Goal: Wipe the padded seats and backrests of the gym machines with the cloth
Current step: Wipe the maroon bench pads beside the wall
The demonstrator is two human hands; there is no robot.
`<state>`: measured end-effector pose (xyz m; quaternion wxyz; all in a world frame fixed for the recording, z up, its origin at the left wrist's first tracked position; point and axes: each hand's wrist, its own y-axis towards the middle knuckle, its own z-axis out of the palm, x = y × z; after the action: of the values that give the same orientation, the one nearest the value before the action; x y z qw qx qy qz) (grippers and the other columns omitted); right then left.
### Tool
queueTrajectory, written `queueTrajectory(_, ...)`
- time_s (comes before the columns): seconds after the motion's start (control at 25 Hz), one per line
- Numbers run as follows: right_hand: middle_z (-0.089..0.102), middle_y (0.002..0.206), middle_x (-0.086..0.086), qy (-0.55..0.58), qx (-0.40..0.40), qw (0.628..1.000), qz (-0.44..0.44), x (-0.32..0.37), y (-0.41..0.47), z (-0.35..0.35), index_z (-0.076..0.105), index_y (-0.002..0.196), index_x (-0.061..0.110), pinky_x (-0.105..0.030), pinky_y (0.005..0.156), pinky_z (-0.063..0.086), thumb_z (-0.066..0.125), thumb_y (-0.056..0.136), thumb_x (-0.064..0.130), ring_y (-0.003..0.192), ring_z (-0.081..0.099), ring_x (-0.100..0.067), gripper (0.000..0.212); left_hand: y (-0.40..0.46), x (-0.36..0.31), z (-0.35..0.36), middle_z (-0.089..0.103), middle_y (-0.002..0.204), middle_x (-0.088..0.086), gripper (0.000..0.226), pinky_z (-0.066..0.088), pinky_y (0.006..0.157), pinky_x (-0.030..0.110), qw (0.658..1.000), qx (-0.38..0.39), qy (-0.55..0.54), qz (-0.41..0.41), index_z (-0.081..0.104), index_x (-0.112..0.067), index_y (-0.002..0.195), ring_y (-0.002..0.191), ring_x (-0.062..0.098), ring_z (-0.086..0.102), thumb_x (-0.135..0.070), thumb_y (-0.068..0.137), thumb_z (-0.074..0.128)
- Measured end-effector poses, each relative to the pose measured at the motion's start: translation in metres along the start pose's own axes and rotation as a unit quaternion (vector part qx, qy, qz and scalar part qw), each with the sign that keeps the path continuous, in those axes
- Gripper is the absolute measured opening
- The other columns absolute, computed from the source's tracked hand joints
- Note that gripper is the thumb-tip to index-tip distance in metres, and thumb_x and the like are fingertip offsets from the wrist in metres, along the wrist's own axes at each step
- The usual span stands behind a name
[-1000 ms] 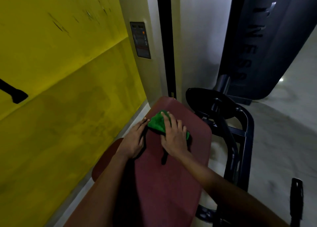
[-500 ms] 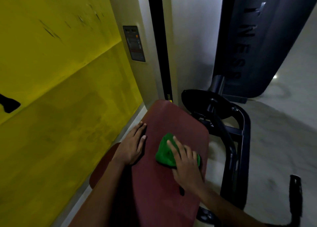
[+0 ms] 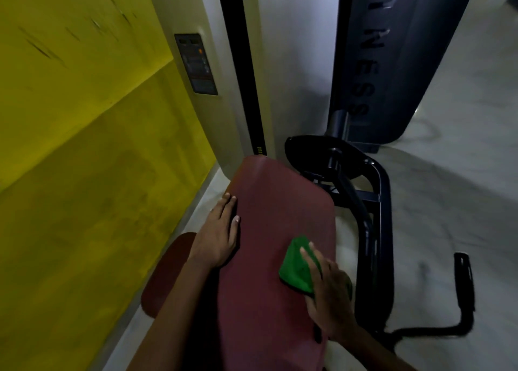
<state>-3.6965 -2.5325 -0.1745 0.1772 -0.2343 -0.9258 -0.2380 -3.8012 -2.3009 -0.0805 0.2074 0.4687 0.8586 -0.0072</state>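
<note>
Green cloth (image 3: pixel 297 267), maroon pad (image 3: pixel 280 208), yellow wall (image 3: pixel 84 118), black frame (image 3: pixel 375 230).

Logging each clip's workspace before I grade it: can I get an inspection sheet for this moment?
Surface: dark red padded bench, long, tilted away from the camera; a second red pad shows at its left.
Job's things: green cloth lying on the bench near its right edge.
Clutter: nothing seen.
Hands: left hand flat on the bench's left edge, fingers straight; right hand presses the cloth with straight fingers.
Cables: nothing seen.
Surroundings: yellow wall on the left, black machine frame on the right, pale floor, a handle.
</note>
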Motion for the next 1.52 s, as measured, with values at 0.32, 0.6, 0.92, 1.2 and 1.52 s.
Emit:
queueTrajectory(0.32,0.049,0.137,-0.013,0.018,0.002,0.997,0.081,-0.026,0.107,-0.005,0.029,0.142,0.021,-0.049,0.076,0.048,0.059,0.062,0.017,0.102,0.058,-0.036,0.085,0.016,-0.006,0.001,0.017,0.158,0.004,0.067,0.003,0.112,0.018,0.999,0.014,0.031,-0.008,0.020,-0.011,0.150,0.145,0.013,0.014,-0.046,0.094,0.007)
queueTrajectory(0.6,0.040,0.146,-0.007,-0.004,0.038,0.998,-0.049,0.003,0.223,0.002,0.028,0.146,0.024,-0.047,0.085,0.045,0.061,0.069,0.022,0.112,0.048,-0.033,0.084,0.052,-0.018,0.011,0.015,0.158,0.004,0.061,-0.002,0.111,0.016,0.999,0.014,0.037,-0.033,0.015,-0.011,0.151,0.142,0.004,0.005,-0.036,0.095,0.015)
queueTrajectory(0.92,0.033,0.150,-0.003,-0.001,0.037,0.992,-0.119,-0.046,0.215,0.004,0.021,0.147,0.027,-0.045,0.085,0.045,0.064,0.066,0.023,0.113,0.048,-0.029,0.092,0.069,-0.018,0.019,0.015,0.158,0.006,0.074,0.002,0.114,0.020,0.997,0.022,0.042,-0.059,0.016,-0.012,0.151,0.145,0.013,0.012,-0.050,0.089,0.003)
queueTrajectory(1.2,0.032,0.152,-0.002,0.006,0.023,0.990,-0.140,-0.067,0.135,0.007,0.023,0.148,0.027,-0.045,0.084,0.045,0.050,0.072,0.031,0.113,0.046,-0.024,0.081,0.079,-0.027,0.019,0.018,0.157,0.009,0.072,0.017,0.117,0.030,0.995,0.026,0.054,-0.083,0.016,-0.010,0.150,0.145,0.019,0.017,-0.051,0.092,0.007)
queueTrajectory(1.52,0.032,0.150,-0.006,-0.008,0.049,0.995,-0.088,-0.090,0.114,0.010,0.022,0.148,0.023,-0.046,0.084,0.048,0.065,0.066,0.027,0.114,0.043,-0.025,0.093,0.081,-0.030,0.021,0.015,0.158,0.010,0.082,0.014,0.118,0.030,0.992,0.031,0.086,-0.089,0.012,-0.009,0.151,0.146,0.020,0.014,-0.056,0.085,-0.005)
